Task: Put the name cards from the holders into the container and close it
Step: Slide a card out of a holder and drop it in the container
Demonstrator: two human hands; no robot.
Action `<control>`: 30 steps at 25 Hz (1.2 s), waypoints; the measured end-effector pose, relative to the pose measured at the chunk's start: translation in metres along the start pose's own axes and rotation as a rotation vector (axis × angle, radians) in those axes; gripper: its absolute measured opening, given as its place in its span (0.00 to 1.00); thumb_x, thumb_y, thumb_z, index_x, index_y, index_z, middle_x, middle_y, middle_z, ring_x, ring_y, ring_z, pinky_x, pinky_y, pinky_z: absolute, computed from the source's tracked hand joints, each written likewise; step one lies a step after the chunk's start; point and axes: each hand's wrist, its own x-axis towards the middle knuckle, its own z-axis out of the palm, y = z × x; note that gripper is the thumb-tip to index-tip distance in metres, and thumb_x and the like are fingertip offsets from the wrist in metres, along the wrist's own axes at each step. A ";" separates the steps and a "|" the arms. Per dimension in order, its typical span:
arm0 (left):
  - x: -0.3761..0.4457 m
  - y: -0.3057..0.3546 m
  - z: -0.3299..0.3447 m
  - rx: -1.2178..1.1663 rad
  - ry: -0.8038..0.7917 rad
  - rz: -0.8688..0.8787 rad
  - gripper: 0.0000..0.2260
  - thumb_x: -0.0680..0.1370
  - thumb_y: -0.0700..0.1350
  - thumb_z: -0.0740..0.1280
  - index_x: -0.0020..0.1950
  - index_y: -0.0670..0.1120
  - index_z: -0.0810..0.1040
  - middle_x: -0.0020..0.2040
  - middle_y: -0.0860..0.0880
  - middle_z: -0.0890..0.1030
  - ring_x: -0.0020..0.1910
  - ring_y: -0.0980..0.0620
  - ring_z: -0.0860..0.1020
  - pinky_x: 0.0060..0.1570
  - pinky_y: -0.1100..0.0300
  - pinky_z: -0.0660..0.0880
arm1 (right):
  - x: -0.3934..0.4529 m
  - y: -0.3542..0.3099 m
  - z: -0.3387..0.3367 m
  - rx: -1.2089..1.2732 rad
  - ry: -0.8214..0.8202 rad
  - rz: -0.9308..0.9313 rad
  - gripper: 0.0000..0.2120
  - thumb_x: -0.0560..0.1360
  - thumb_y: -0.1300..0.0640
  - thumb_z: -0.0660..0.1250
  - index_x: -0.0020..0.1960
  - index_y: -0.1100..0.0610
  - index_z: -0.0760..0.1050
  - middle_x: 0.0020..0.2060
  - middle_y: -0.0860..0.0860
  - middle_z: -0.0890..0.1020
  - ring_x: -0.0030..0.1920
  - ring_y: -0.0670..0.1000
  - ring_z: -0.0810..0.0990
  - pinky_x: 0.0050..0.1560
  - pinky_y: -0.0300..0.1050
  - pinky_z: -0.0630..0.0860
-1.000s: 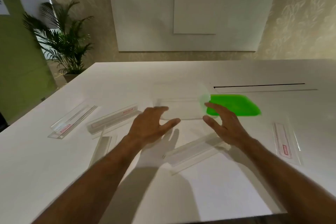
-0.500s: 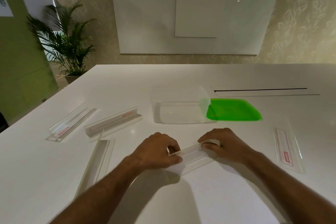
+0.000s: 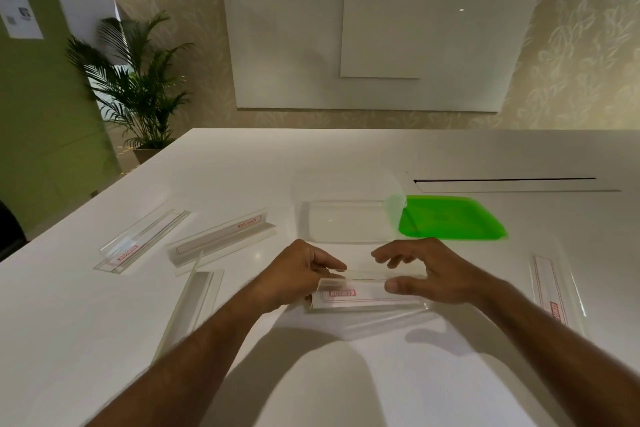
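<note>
- The holder (image 3: 367,291) now stands upright on the table (image 3: 346,156) just in front of the person, its card (image 3: 360,296) facing the camera with red print near its left end; half a second ago it lay at a slant under both hands, so it has been squared up and turned.
- The left hand (image 3: 298,274) pinches the holder's left end, fingers curled over the top edge.
- The right hand (image 3: 436,274) has loosened: its thumb touches the front face near the right end, while the fingers are spread and lifted above the top edge, gripping nothing that I can see.
- My reading is that the holder is steadied so the card can be slid or pulled out; the card is not yet out.
- The container (image 3: 346,222) sits just beyond the hands, open, and looks empty, though its clear walls make this hard to judge. A second ago both hands were at it; they have since come back to the holder.
- The green lid (image 3: 450,218) lies flat, touching the container's right side.
- Four more holders lie around: two at far left (image 3: 142,241) (image 3: 221,239), one near the left forearm (image 3: 194,305), one at far right (image 3: 554,295). At least three show cards, so most of the task remains.
</note>
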 end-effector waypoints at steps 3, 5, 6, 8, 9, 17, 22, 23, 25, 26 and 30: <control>0.002 0.002 0.000 -0.226 -0.012 -0.089 0.09 0.73 0.40 0.76 0.52 0.46 0.87 0.44 0.47 0.88 0.42 0.53 0.86 0.34 0.64 0.78 | -0.004 -0.001 -0.002 -0.192 0.049 -0.103 0.38 0.63 0.30 0.72 0.69 0.43 0.71 0.61 0.37 0.78 0.58 0.38 0.78 0.59 0.41 0.73; 0.004 0.004 -0.001 -0.386 -0.015 -0.156 0.07 0.73 0.38 0.75 0.51 0.42 0.87 0.45 0.45 0.87 0.39 0.51 0.85 0.34 0.62 0.79 | -0.007 -0.002 -0.002 -0.370 0.091 -0.186 0.46 0.61 0.25 0.68 0.74 0.41 0.64 0.64 0.36 0.73 0.62 0.37 0.73 0.62 0.36 0.67; 0.005 0.004 -0.003 -0.436 -0.027 -0.179 0.08 0.73 0.38 0.75 0.51 0.40 0.86 0.45 0.44 0.87 0.38 0.50 0.83 0.33 0.62 0.78 | -0.007 -0.002 -0.002 -0.427 0.104 -0.219 0.48 0.61 0.24 0.67 0.75 0.43 0.61 0.66 0.37 0.72 0.63 0.39 0.72 0.62 0.35 0.65; 0.006 0.003 -0.006 -0.493 -0.052 -0.214 0.09 0.73 0.39 0.74 0.52 0.38 0.85 0.44 0.43 0.86 0.36 0.50 0.81 0.30 0.63 0.77 | -0.006 0.000 0.000 -0.511 0.153 -0.284 0.46 0.63 0.28 0.69 0.75 0.46 0.62 0.66 0.43 0.74 0.62 0.43 0.74 0.61 0.37 0.67; 0.007 0.003 -0.007 -0.521 -0.050 -0.235 0.09 0.73 0.39 0.74 0.52 0.37 0.84 0.43 0.43 0.86 0.35 0.50 0.81 0.30 0.63 0.77 | -0.004 0.002 0.000 -0.537 0.193 -0.310 0.43 0.64 0.32 0.71 0.73 0.48 0.64 0.64 0.45 0.77 0.58 0.45 0.76 0.58 0.38 0.70; 0.006 0.005 -0.013 -0.609 -0.016 -0.305 0.18 0.78 0.52 0.68 0.55 0.37 0.82 0.43 0.41 0.86 0.34 0.48 0.82 0.34 0.59 0.81 | 0.003 0.011 -0.007 -0.279 0.349 -0.310 0.27 0.64 0.53 0.79 0.61 0.54 0.79 0.52 0.45 0.81 0.43 0.41 0.77 0.44 0.32 0.73; 0.010 0.001 -0.006 -0.550 0.349 -0.007 0.28 0.77 0.67 0.56 0.55 0.49 0.84 0.53 0.51 0.86 0.52 0.50 0.83 0.47 0.52 0.81 | 0.012 0.009 -0.025 0.062 0.235 -0.096 0.19 0.65 0.56 0.80 0.55 0.52 0.83 0.47 0.46 0.86 0.45 0.45 0.84 0.48 0.42 0.80; 0.011 0.002 -0.007 -0.574 0.382 0.074 0.29 0.76 0.69 0.55 0.57 0.50 0.83 0.54 0.52 0.86 0.53 0.52 0.83 0.48 0.54 0.79 | 0.013 0.009 -0.028 0.112 0.209 -0.054 0.17 0.66 0.56 0.80 0.54 0.51 0.83 0.46 0.46 0.86 0.46 0.45 0.84 0.50 0.41 0.81; 0.011 0.002 -0.011 -0.556 0.367 0.219 0.26 0.77 0.69 0.57 0.58 0.52 0.83 0.55 0.53 0.85 0.55 0.54 0.82 0.51 0.55 0.77 | 0.016 0.008 -0.031 0.184 0.157 -0.004 0.15 0.66 0.56 0.79 0.51 0.49 0.84 0.46 0.44 0.87 0.48 0.44 0.85 0.51 0.39 0.80; 0.010 0.002 -0.012 -0.504 0.342 0.281 0.23 0.77 0.66 0.60 0.56 0.52 0.84 0.55 0.52 0.85 0.55 0.54 0.82 0.52 0.57 0.77 | 0.016 0.006 -0.032 0.215 0.140 0.012 0.13 0.66 0.55 0.78 0.50 0.47 0.84 0.45 0.44 0.87 0.48 0.42 0.85 0.50 0.36 0.79; 0.005 0.002 -0.012 -0.273 0.325 0.386 0.17 0.66 0.59 0.77 0.49 0.50 0.86 0.50 0.52 0.86 0.46 0.57 0.83 0.47 0.57 0.79 | 0.020 0.002 -0.035 0.309 0.136 0.066 0.08 0.66 0.54 0.78 0.43 0.43 0.86 0.43 0.46 0.88 0.44 0.42 0.84 0.45 0.33 0.76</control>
